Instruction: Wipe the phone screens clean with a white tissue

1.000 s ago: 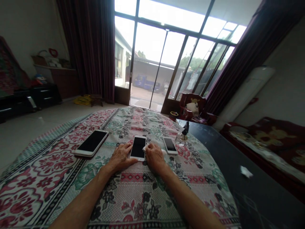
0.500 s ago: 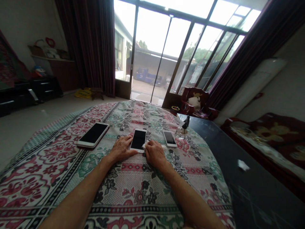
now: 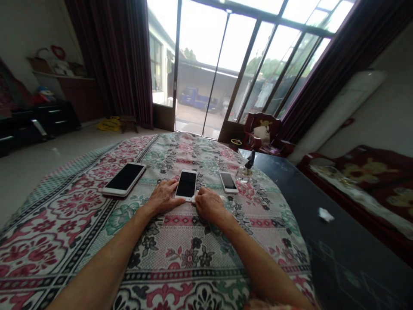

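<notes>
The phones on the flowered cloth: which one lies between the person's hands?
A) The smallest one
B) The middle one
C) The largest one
B. The middle phone lies between the left hand and the right hand, while the largest phone sits further left and the smallest phone further right.

- middle smartphone (image 3: 186,184): glossy black glass screen, smooth pale rim
- left smartphone (image 3: 124,178): the same glossy glass, with a smooth white edge
- right smartphone (image 3: 228,182): glossy dark glass, smooth pale rim
- white tissue (image 3: 194,198): soft, matt paper
- tablecloth (image 3: 97,241): matt woven cloth, slightly rough
- dark tabletop (image 3: 338,258): smooth, glossy and reflective, material hard to tell
- crumpled paper scrap (image 3: 325,214): matt white
- curtains (image 3: 135,64): heavy, matt dark red cloth
- floor (image 3: 38,172): smooth, faintly shiny pale tile
</notes>
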### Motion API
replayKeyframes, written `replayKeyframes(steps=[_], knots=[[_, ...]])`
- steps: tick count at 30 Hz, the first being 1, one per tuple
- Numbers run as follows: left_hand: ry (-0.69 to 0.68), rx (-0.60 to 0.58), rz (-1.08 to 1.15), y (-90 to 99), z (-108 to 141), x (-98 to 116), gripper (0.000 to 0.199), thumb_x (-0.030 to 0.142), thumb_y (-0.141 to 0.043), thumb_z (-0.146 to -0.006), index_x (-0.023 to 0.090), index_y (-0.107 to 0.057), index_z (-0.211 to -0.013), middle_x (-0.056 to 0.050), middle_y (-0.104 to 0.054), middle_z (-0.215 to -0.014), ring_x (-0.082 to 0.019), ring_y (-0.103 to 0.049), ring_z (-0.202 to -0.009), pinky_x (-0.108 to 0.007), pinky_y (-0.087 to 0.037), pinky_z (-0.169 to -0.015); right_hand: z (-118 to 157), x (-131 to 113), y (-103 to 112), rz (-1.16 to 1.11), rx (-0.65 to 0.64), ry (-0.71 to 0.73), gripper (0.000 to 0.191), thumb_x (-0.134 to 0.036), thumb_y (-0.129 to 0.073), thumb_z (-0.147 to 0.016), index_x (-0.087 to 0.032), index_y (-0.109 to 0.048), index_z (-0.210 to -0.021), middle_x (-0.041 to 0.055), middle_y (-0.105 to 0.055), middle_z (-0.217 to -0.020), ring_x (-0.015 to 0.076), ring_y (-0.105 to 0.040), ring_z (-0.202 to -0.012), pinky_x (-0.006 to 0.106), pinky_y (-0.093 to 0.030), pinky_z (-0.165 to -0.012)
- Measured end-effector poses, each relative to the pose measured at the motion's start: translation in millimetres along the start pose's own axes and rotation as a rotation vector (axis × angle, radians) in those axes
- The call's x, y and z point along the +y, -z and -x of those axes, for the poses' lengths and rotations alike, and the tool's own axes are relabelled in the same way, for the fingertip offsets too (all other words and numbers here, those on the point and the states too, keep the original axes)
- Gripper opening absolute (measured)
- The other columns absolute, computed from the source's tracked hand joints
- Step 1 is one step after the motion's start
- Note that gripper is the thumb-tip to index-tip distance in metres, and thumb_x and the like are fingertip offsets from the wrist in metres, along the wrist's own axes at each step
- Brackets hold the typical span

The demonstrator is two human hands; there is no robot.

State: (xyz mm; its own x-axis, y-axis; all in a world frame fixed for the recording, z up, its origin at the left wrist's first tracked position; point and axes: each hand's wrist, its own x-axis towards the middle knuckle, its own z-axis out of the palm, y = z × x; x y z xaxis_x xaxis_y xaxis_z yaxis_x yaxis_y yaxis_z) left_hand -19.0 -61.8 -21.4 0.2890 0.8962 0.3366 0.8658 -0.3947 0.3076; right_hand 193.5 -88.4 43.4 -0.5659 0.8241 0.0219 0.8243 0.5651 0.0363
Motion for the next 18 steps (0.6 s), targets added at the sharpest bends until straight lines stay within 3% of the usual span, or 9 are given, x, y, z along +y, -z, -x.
replayKeyframes(steps=[8, 14, 18], knots=[[-0.003, -0.008, 0.029, 1.2, 0.0, -2.4, 0.06, 0.051, -0.068, -0.075, 0.018, -0.06, -0.125, -0.012, -0.056, -0.136, -0.032, -0.05, -0.124, -0.042, -0.039, -0.105, 2.9, 2.3, -0.9, -0.112, 0.046, 0.01, 0.02, -0.021, -0.053, -0.092, -0.016, -0.072, -0.089, 0.0092, -0.066, -0.098, 0.0176, -0.058, -0.09, 0.027, -0.042, -0.076], [-0.101, -0.108, 0.203, 12.7, -2.1, -18.9, 0.057, 0.028, -0.064, -0.071, 0.019, -0.062, -0.127, -0.009, -0.055, -0.14, -0.03, -0.049, -0.129, -0.039, -0.036, -0.11, 3.0, 8.2, 0.9, -0.184, 0.068, 0.083, 0.017, -0.023, -0.056, -0.092, -0.018, -0.072, -0.09, 0.007, -0.066, -0.098, 0.0159, -0.058, -0.09, 0.026, -0.041, -0.077], [-0.145, -0.079, 0.301, 12.2, -3.8, -28.8, 0.056, 0.02, -0.056, -0.072, 0.02, -0.063, -0.127, -0.009, -0.056, -0.14, -0.027, -0.051, -0.129, -0.037, -0.038, -0.11, 3.0, 9.8, 2.5, -0.158, 0.064, 0.137, 0.021, -0.022, -0.054, -0.093, -0.017, -0.071, -0.082, 0.0064, -0.065, -0.094, 0.0153, -0.057, -0.087, 0.026, -0.041, -0.077]])
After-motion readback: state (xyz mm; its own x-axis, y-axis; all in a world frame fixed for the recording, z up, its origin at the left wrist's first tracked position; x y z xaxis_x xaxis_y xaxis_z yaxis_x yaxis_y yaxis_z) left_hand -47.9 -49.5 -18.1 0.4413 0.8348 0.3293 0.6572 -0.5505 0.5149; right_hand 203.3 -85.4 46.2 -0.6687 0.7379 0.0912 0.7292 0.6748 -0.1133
